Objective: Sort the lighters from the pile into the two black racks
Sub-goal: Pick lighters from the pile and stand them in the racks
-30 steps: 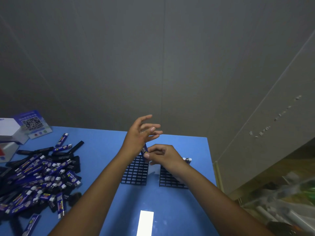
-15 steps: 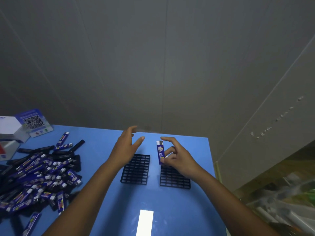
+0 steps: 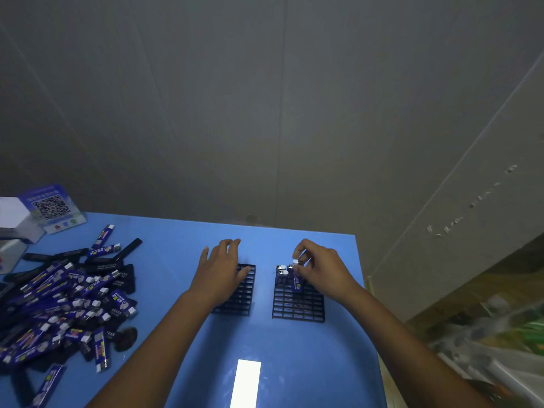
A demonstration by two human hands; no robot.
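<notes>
Lighter [image 3: 297, 282] going into the right rack [image 3: 298, 303] now, upright, pinched at its white cap by the right hand [image 3: 321, 267], just beside what look like two seated ones. Keep it vertical, press straight down. Left hand [image 3: 222, 267] lies flat, fingers relaxed, steadying the left rack [image 3: 240, 293].

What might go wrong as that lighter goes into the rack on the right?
The right hand pinches a blue lighter by its top, close beside the lighters already standing in the right rack; a nudge may tip them. The lighter may also catch on a grid bar. The left hand rests on the left rack, so the right one could slide.
</notes>
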